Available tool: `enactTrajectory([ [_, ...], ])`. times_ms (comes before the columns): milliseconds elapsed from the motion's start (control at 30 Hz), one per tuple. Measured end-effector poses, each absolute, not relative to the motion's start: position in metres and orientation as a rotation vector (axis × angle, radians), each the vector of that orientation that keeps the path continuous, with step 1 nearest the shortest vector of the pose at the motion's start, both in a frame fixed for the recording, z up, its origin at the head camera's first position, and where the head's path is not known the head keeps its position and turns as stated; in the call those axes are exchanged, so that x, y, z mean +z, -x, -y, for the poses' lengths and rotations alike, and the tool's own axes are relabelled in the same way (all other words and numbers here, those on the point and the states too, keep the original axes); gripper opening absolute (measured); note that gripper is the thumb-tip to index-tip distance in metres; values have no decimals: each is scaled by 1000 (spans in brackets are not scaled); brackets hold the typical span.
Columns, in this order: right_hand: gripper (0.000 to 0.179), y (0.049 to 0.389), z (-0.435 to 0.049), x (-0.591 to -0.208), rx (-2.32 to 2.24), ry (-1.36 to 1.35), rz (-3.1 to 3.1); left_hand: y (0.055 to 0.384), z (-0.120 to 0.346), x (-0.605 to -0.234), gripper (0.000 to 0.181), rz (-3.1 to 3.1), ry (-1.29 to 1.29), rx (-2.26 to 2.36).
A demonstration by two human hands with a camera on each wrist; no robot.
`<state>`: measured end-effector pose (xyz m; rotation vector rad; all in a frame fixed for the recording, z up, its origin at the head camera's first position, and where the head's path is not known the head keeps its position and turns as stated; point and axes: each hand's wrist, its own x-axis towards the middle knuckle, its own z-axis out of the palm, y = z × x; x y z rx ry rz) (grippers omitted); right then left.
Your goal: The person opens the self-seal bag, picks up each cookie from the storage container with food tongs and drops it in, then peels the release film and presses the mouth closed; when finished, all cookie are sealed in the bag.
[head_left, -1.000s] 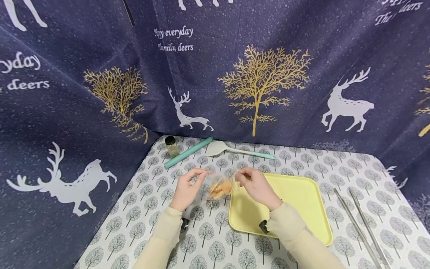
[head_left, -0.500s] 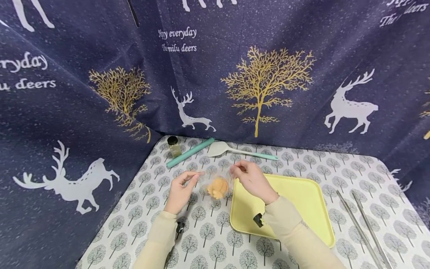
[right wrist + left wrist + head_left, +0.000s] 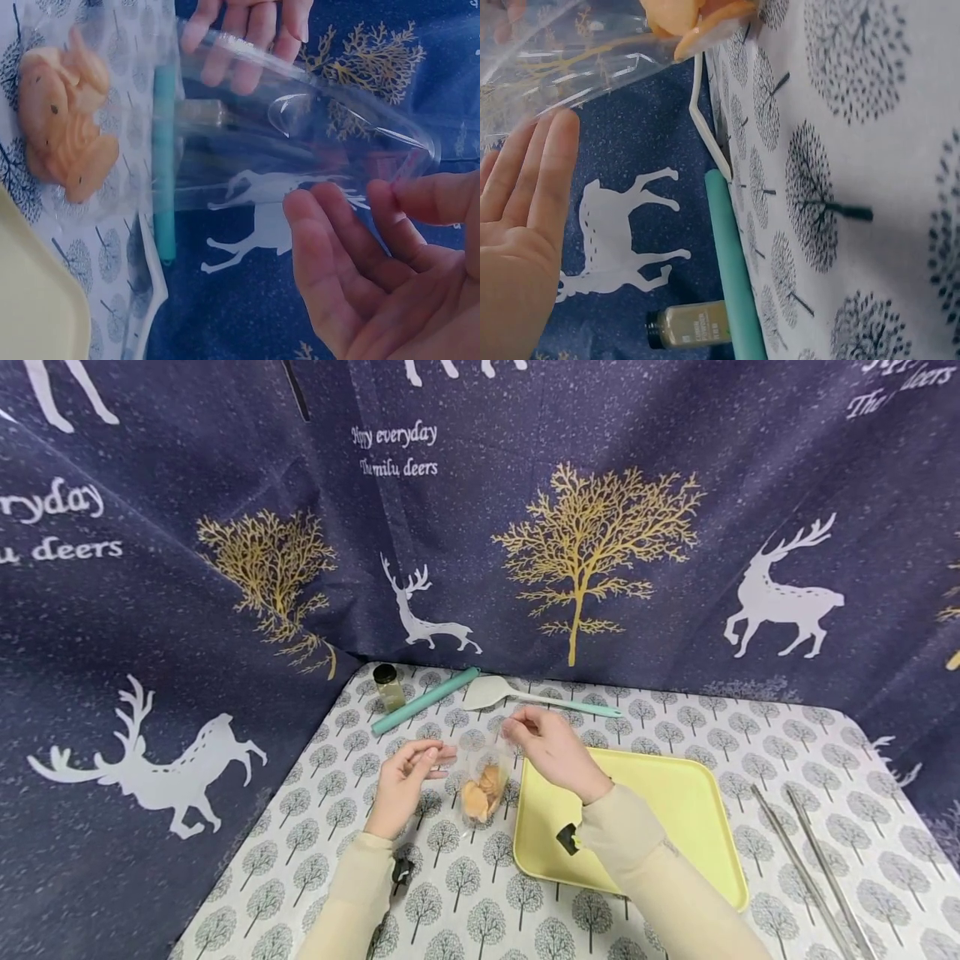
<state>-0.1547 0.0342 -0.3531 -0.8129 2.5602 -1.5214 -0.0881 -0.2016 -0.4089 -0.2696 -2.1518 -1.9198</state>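
- Dark blue backdrop [image 3: 480, 585] with white deer, golden trees and lettering behind the table; tablecloth [image 3: 330, 860] white with grey tree prints.
- Right hand [image 3: 551, 750]: thumb and index finger pinching the upper end of a clear bag [image 3: 255, 150].
- Bag hangs between the two hands, left of a yellow tray [image 3: 667, 810]. Its filled end is low, over the tablecloth; cannot tell if it touches down.
- Orange pieces [image 3: 482, 793], curved and speckled with dark dots, bunched in the low end of the bag; upper part is see-through plastic.
- Left hand [image 3: 401, 781]: grasping nothing, fingers extended beside the bag, tips close against the plastic. Contact cannot be made out.
- Both arms in cream sleeves [image 3: 637, 852]; right forearm crosses above the tray.
- Far left corner of table: small jar [image 3: 389, 691], black lid, standing just beside a teal rod [image 3: 425, 702] laid at a slant.
- Spatula [image 3: 487, 693] right of the rod, pale head, handle ending in teal, pointing right.
- Two metal bars [image 3: 797, 864] lie lengthwise, right of the tray.
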Motion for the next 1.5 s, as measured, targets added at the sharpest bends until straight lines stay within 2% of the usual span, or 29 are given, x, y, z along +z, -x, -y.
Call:
enactTrajectory([
  [200, 24, 159, -25, -355, -1592, 760, -2493, 90, 199, -411, 38, 2308, 139, -1957],
  [400, 34, 163, -24, -364, -1619, 717, -2422, 93, 190, -417, 55, 2387, 191, -1908],
  [567, 28, 166, -27, -374, -1519, 778, -2429, 95, 183, -417, 60, 2349, 223, -1866],
  [833, 40, 169, -26, -387, -1333, 959, -2457, 96, 179, -415, 57, 2371, 223, -1838],
  [933, 37, 167, -22, -389, -1374, 902, -2483, 97, 178, -416, 53, 2379, 226, -1839],
  [1067, 22, 159, -23, -388, -1466, 679, -2622, 97, 179, -416, 33, 2375, 191, -1810],
  [1167, 41, 150, -29, -382, -1462, 595, -2657, 97, 181, -416, 16, 2352, 166, -1770],
  [1267, 55, 140, -35, -373, -1359, 683, -2600, 98, 184, -417, 11, 2302, 142, -1757],
  [1367, 49, 133, -35, -367, -1246, 825, -2527, 101, 187, -423, 12, 2248, 119, -1768],
  [1500, 28, 130, -28, -371, -1231, 934, -2475, 106, 189, -437, 14, 2193, 115, -1761],
])
